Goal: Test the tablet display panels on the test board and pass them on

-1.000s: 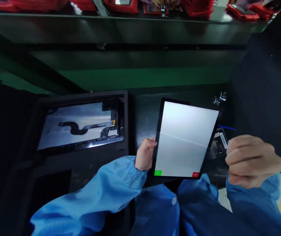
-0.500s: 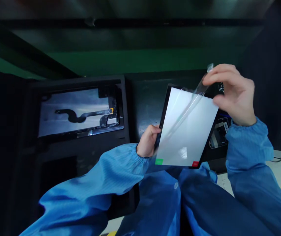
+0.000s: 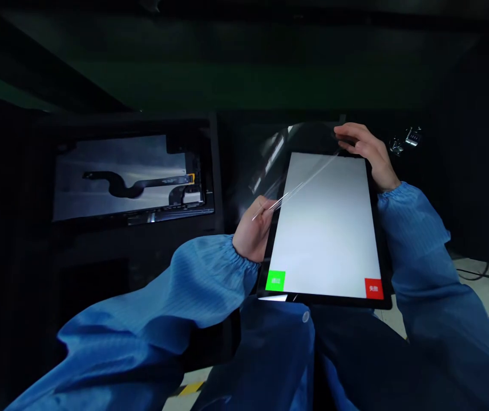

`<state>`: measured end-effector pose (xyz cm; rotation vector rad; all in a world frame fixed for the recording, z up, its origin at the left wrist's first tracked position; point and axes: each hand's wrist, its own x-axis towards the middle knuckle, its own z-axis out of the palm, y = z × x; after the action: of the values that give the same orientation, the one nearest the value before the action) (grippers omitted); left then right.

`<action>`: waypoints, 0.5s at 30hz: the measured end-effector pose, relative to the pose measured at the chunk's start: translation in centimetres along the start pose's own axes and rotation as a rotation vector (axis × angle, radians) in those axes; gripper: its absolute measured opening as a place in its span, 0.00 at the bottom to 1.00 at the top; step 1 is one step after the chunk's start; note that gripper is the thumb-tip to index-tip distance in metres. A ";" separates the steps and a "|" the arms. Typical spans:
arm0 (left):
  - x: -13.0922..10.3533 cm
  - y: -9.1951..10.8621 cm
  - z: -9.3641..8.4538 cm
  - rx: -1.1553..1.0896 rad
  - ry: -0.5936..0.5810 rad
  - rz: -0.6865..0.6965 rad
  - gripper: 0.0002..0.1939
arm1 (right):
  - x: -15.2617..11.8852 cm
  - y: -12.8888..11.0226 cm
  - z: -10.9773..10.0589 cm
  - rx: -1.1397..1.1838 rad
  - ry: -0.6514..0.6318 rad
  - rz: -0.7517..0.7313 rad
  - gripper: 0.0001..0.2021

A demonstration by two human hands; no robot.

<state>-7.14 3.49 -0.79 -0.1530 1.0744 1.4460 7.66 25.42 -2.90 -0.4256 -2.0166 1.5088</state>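
Our dark desk runs behind everything, and on our left sits a black tray whose recess probably keeps the grey-backed panel from sliding. We have the lit tablet directly before us, its lower edge over our lap, likely so we can look straight onto the white screen. A clear film slants across its upper left corner, and beyond it. Our left hand is closed on the tablet's left side, thumb at the border, which seems to steady it without covering the screen; whether it also pinches the film, we cannot tell. Our right hand, fingers drawn narrow, holds the film near its top edge, presumably to touch little of it. A black ribbon cable lies over the panel, and a small shiny metal piece sits beyond our right hand.
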 end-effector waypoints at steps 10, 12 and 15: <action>-0.3 0.5 1.3 -0.085 0.096 -0.002 0.24 | 0.7 2.9 0.7 0.033 0.019 0.116 0.19; -0.3 0.5 1.2 -0.081 0.110 0.000 0.24 | 0.9 3.1 0.6 0.016 0.023 0.119 0.20; -0.4 0.5 1.0 -0.076 0.114 -0.005 0.23 | 1.0 3.4 0.4 0.020 0.009 0.114 0.23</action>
<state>-6.96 4.00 0.26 -0.2945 1.1108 1.4886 6.39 26.76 -5.95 -0.5467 -1.9978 1.5911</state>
